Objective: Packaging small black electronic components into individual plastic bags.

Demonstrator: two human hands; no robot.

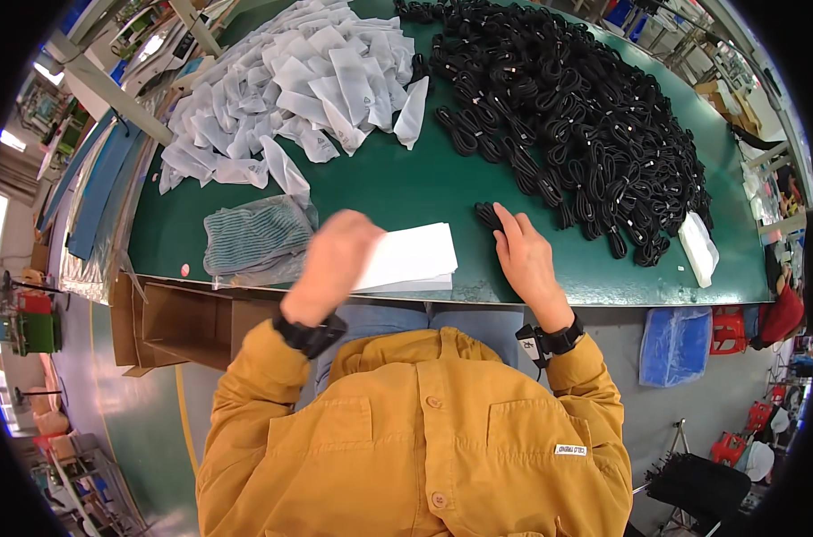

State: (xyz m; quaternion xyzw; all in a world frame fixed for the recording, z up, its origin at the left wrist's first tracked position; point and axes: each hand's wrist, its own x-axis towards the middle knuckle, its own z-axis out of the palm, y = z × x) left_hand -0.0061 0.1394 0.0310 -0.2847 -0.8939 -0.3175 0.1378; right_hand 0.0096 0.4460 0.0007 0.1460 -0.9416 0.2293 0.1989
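My left hand (342,255) is at the left end of a stack of white paper sheets or sleeves (415,255) near the table's front edge. Its fingers are curled and smeared by motion, so I cannot make out whether they pinch anything. To the right, my right hand (527,257) grips a small coiled black cable (488,215) at its fingertips, low over the green table. Beyond that hand spreads a large heap of coiled black cables (568,116). A pile of translucent white pouches (308,76) covers the table's far left.
A clear plastic bag with a striped grey-green textile (256,237) lies left of my left hand. One white pouch (697,249) rests by the right edge of the green table (397,183). Cardboard boxes (187,322) stand below at left; a blue bin (675,345) at right.
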